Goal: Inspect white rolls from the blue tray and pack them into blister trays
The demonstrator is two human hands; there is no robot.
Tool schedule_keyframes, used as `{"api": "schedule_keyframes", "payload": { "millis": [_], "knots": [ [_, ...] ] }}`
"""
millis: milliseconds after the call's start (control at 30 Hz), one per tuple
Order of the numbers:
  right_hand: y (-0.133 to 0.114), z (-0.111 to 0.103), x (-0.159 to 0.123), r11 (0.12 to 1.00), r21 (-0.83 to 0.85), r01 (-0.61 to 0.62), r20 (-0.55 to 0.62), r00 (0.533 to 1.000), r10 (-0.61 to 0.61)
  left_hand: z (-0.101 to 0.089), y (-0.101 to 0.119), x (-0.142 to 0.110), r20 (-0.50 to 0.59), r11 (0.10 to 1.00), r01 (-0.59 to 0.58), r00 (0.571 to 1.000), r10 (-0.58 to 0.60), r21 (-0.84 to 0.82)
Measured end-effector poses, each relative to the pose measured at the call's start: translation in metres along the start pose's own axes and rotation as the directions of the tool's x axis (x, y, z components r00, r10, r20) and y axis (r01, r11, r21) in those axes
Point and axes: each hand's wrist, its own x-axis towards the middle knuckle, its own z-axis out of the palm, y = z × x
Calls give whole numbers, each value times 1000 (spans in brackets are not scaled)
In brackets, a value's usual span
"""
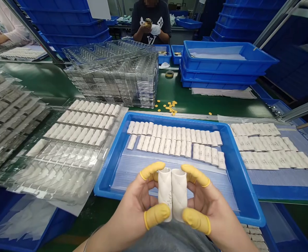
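Over a shallow blue plastic tray (109, 175), a person's left hand (134, 199) and right hand (206, 199) pinch two short white cylindrical tubes (166, 194), held upright with their open ends up and their sides touching. Each hand grips one tube, and the hands are pressed in toward each other, so the pair sits between the palms. Yellow rubber finger cots (156, 215) cover two fingers on each hand, one above and one below, and those capped fingertips bear on the tubes' outer sides. Beyond the hands, rows of white tubes (175, 140) lie on their sides in the tray on a pale plastic sheet. To the left, a clear plastic blister tray (72, 140) holds more white tubes in ribbed rows, and a tall stack of clear plastic trays (112, 78) stands farther along the green workbench (49, 82). Small gold discs (169, 106) lie scattered near that stack. At the far side of the bench, a co-worker in a dark T-shirt (151, 24) holds a small object at chest height.
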Motion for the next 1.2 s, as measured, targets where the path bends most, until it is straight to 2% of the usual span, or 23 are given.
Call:
{"api": "schedule_keyframes", "payload": {
  "millis": [100,167,233,300,367,433,700,967,1133,1200],
  "knots": [
    [9,2,-1,995,-97,34,-40,998,-38,0,-3,-3,-35,994,2,999,1,105],
    [14,1,-3,964,-247,96,-81,990,-120,-1,-3,-5,-55,968,-27,998,43,249],
    [18,-1,-5,874,-441,202,-99,957,-271,-1,-1,-7,-40,903,-101,991,129,417],
    [20,-3,-6,745,-592,307,-56,906,-419,0,1,-7,15,823,-197,975,223,533],
    [21,-4,-7,647,-666,371,-6,865,-502,1,3,-6,69,776,-274,956,287,568],
    [19,-3,-7,592,-688,420,44,838,-544,2,4,-5,102,756,-316,943,316,574],
    [14,-1,-7,538,-692,482,122,812,-571,5,8,-4,142,690,-379,915,377,616],
    [9,-2,-9,510,-692,511,174,804,-569,8,13,-3,183,654,-399,909,374,642],
    [6,0,-4,481,-710,514,205,805,-557,7,13,-4,207,660,-385,919,335,645],
    [7,0,-3,444,-723,529,223,787,-575,7,12,-4,201,642,-384,918,342,664]
  ]
}}
